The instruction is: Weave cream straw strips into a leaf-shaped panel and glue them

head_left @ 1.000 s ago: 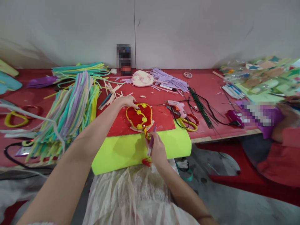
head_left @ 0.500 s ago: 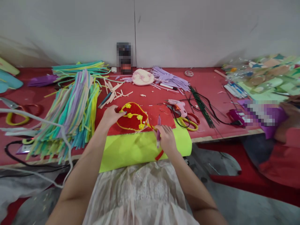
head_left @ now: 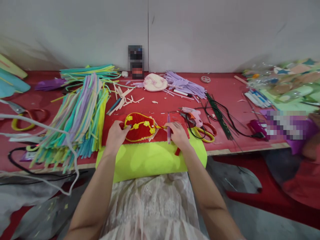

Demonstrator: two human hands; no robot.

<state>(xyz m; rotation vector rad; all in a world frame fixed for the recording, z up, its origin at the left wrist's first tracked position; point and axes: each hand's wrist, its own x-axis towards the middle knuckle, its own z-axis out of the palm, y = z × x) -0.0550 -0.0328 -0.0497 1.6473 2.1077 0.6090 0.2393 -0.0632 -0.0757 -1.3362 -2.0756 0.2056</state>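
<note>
A red fan-shaped ornament [head_left: 136, 135] with a yellow border and small yellow flowers lies sideways in front of me, its handle [head_left: 160, 126] twisted from red and yellow. My left hand [head_left: 117, 136] grips its rounded left edge between thumb and fingers. The fingers of my right hand [head_left: 177, 134] are closed about the handle end, and a purple pen [head_left: 168, 128] stands upright in that same hand. A red end piece [head_left: 177, 151] hangs below my right palm. Beneath are a red sheet [head_left: 182, 120] and a lime-green sheet [head_left: 150, 160] draped over the table edge.
Bundled pastel pipe cleaners [head_left: 82, 110] lie left, purple ones [head_left: 185, 85] behind. Right of my hands are a pink glue gun [head_left: 192, 115], scissors [head_left: 208, 131] and green wire stems [head_left: 220, 118]. A phone [head_left: 136, 61] leans on the wall. Another person's arm [head_left: 311, 146] shows far right.
The fan-shaped ornament has turned more level, its handle end raised. My right hand has moved slightly up and right. The whole view has shifted a little.
</note>
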